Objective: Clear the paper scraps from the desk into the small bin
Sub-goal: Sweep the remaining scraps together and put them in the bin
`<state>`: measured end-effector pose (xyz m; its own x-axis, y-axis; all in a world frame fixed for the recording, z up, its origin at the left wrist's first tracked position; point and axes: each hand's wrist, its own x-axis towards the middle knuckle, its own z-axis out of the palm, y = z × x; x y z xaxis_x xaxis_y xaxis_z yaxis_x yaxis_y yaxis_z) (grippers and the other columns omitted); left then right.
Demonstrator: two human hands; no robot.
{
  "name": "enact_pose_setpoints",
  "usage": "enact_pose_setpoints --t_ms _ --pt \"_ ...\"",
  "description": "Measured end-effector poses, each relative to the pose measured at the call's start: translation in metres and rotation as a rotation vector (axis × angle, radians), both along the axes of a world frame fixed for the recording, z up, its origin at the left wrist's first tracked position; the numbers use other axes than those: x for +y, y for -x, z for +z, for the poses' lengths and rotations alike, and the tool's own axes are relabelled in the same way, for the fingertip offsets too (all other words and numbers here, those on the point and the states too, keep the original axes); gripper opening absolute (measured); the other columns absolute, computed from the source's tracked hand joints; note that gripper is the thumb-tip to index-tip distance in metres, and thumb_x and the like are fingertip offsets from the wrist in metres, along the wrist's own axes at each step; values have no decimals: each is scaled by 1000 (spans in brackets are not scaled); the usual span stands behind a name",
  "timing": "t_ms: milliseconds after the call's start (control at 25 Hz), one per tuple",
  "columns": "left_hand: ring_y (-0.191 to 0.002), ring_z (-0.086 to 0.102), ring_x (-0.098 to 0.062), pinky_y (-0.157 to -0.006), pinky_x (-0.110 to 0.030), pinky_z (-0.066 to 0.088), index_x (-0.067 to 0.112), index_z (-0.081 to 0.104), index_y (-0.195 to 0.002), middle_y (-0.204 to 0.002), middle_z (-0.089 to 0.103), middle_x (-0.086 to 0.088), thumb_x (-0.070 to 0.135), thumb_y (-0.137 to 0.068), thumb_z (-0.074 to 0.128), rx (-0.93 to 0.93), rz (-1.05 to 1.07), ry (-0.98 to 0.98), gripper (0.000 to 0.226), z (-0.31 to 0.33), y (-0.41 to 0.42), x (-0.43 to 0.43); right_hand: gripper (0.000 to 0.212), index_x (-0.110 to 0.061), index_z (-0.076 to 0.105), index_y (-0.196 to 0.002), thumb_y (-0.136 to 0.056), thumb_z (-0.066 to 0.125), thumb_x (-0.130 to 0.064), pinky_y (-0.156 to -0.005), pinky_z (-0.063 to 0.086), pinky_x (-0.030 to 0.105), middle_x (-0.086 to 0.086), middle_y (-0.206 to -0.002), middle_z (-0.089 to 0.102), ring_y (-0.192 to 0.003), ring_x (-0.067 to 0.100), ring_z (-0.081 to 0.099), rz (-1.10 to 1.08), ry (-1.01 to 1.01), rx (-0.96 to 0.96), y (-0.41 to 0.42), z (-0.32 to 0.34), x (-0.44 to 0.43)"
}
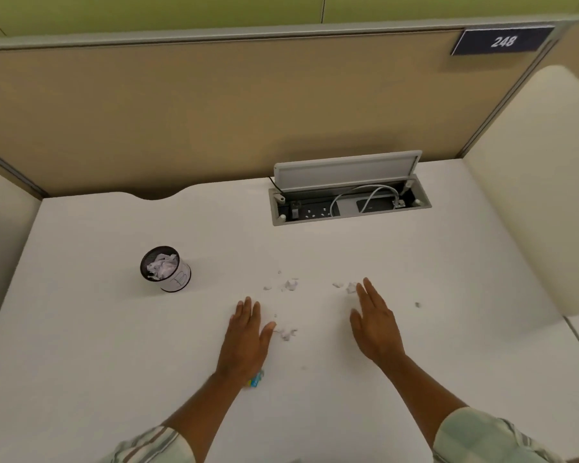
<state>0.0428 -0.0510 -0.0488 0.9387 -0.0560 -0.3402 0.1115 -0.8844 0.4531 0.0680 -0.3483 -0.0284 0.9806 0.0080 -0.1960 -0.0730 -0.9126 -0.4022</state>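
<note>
A small black mesh bin [166, 269] stands on the white desk [114, 345] at the left, with crumpled white paper inside. Several small white paper scraps lie mid-desk: one [291, 284] ahead of my left hand, one [286, 334] by its thumb, one [350, 287] at my right fingertips, a tiny one [417, 305] further right. My left hand [248, 335] lies flat and holds nothing. My right hand [375, 322] is also flat, fingers extended, holding nothing. A small blue-green scrap [256, 382] shows beside my left wrist.
An open cable hatch [348, 202] with sockets and a white cable sits at the back of the desk. Tan partition walls [214, 111] enclose the back and sides. A number plate reading 248 [503, 41] hangs at the top right.
</note>
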Motion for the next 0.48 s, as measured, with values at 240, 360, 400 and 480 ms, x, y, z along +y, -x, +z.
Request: enact_pose_setpoints --t_ms 240,360,400,480 --pt "-159 -6 -23 -128 -35 0 11 6 -162 -171 -6 -8 54 -105 27 21 -201 -59 75 -1 -69 -23 73 -1 12 -159 -104 42 -39 -124 26 47 16 -169 7 -157 32 9 -303 38 147 6 -22 -93" --pt "-159 -7 -23 -129 -37 1 11 2 -162 -171 -10 -7 57 -104 25 51 -294 -105 77 -6 -88 -36 78 -1 4 -160 -105 35 -47 -127 12 48 17 -170 0 -157 34 2 -345 21 201 -6 -32 -98" --pt "-159 -7 -23 -128 -37 1 12 1 -162 -171 -10 -7 58 -104 24 58 -315 -118 78 -7 -92 -39 79 -1 2 -160 -105 33 -49 -128 8 48 17 -169 -2 -157 35 -1 -339 23 209 -12 -34 -94" --pt "-159 -8 -23 -128 -37 1 13 0 -162 -171 -12 -6 58 -103 23 74 -344 -139 78 -9 -98 -45 80 -2 0 -160 -105 30 -52 -128 1 47 17 -169 -5 -157 35 -5 -302 15 202 -25 -38 -80"
